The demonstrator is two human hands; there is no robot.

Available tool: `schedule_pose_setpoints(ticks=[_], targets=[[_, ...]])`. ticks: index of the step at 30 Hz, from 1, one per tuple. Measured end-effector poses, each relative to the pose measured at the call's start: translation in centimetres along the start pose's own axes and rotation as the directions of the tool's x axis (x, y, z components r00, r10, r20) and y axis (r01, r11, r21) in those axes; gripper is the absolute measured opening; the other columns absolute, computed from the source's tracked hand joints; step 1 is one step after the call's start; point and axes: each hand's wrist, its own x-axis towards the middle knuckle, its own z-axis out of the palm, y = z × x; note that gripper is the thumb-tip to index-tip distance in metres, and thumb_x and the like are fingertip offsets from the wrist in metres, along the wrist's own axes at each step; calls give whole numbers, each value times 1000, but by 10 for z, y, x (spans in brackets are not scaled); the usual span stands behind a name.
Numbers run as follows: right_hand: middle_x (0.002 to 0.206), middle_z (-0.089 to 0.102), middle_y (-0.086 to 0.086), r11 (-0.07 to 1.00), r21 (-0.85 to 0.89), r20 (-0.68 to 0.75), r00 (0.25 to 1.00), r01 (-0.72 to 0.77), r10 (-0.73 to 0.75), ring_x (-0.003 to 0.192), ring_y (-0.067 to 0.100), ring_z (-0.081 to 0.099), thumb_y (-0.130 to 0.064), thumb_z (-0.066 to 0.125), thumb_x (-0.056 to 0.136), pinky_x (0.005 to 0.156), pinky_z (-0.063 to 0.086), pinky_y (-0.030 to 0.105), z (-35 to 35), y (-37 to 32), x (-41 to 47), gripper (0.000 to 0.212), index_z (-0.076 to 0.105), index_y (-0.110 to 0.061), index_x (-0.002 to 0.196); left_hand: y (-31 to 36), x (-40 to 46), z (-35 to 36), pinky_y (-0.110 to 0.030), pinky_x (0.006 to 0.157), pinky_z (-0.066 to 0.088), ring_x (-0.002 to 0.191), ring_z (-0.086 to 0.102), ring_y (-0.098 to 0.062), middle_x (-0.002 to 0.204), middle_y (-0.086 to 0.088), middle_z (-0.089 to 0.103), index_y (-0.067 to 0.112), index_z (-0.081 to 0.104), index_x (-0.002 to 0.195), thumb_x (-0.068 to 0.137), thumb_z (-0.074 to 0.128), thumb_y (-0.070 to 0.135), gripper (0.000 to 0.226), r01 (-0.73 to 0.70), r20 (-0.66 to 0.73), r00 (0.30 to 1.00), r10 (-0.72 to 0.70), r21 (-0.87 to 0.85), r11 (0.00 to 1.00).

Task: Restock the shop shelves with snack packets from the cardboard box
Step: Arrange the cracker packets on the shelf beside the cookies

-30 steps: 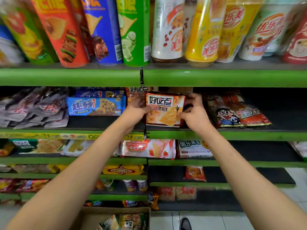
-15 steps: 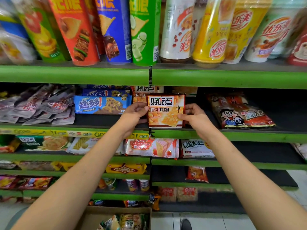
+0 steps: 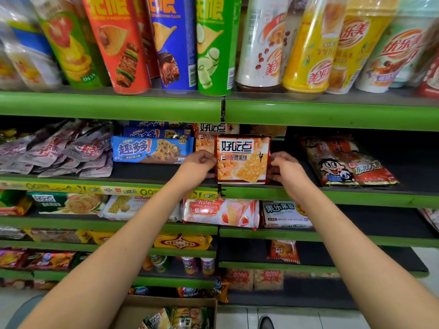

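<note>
An orange cracker packet (image 3: 242,160) stands upright at the front of the second shelf (image 3: 332,195), near the join between two shelf units. My left hand (image 3: 198,166) pinches its left edge and my right hand (image 3: 286,170) grips its right edge. Another packet of the same kind (image 3: 205,136) stands just behind it to the left. The cardboard box (image 3: 133,309) sits on the floor below, with several snack packets (image 3: 180,319) inside.
Blue cookie packets (image 3: 152,149) lie left of my hands and red cartoon bags (image 3: 344,162) to the right, with bare black shelf between. Chip tubes (image 3: 118,43) and drink cups (image 3: 306,48) fill the top shelf. Lower shelves hold wafers (image 3: 221,211) and other packets.
Both hands drew the orange packet forward from deeper in the shelf to its front edge and set it upright. My hands slid down to its side edges.
</note>
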Motion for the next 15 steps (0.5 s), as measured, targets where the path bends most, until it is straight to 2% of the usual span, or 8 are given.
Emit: schedule_pose_setpoints(ticks=[2,4,6,10,15], targets=[[78,67,5,998,-59,18,1000,3,-2,68,19,64,2,48,90,61,54,28,-1,0,1,21,59,-14,82,-2,-2,-1,-34,76,58,89,65,-24,100,-8,66,11,62,106,99,55,16,11,-50,6,999,51,304,951],[75,69,2,985,-165,51,998,47,-39,61,12,65,3,52,91,55,54,24,0,1,2,20,60,-14,82,-6,-2,-3,-22,61,48,75,60,-16,93,-3,65,14,62,106,99,54,18,11,-95,-32,992,119,419,903],[71,67,-1,966,-239,89,992,103,-83,57,8,62,-1,58,92,55,53,22,5,2,3,19,62,-16,81,-8,-2,-11,-16,55,41,69,56,-11,89,1,65,15,64,104,98,54,16,11,-99,-108,981,160,431,897],[69,62,-2,945,-294,117,986,145,-115,57,9,58,-8,62,93,59,56,28,29,1,9,19,61,-20,78,-12,0,-35,-28,81,47,98,62,-25,107,-11,68,4,66,113,97,55,13,21,-28,-204,972,116,391,920],[75,62,1,929,-354,51,994,111,-100,63,17,58,-12,58,94,70,57,40,59,-2,15,20,57,-23,78,-5,9,-52,-32,86,50,99,63,-29,110,-13,70,7,69,108,98,52,15,21,43,-213,975,67,473,880]])
